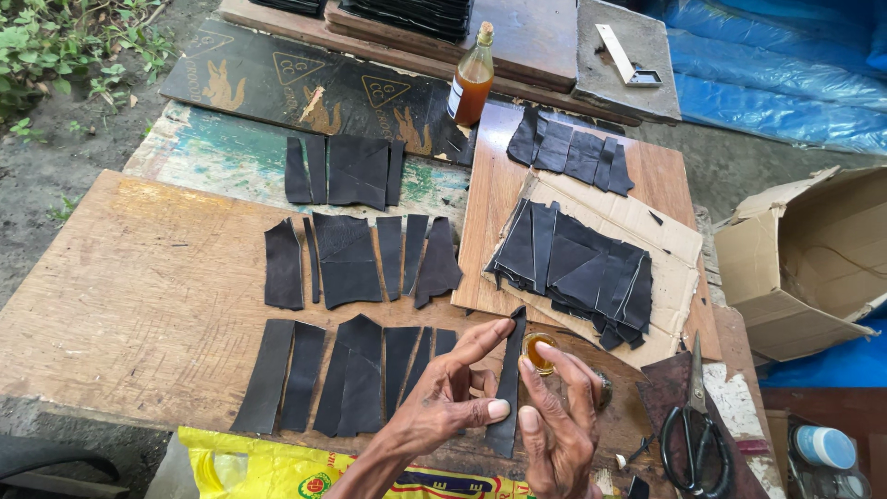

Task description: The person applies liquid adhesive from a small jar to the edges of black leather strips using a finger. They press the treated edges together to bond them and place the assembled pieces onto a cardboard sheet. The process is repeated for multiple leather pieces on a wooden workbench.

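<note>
Head view: black strip (508,383) pinched upright by left hand (450,393) fingers, steadied for gluing; right hand (554,425) fingertips together beside glue cup (538,352); cut pieces (346,374) laid in rows.

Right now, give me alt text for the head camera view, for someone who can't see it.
Two bare hands, left hand and right hand, hold a narrow black leather strip beside a small container of amber glue. Rows of black leather pieces lie on a wooden table, with scissors at the right.
</note>
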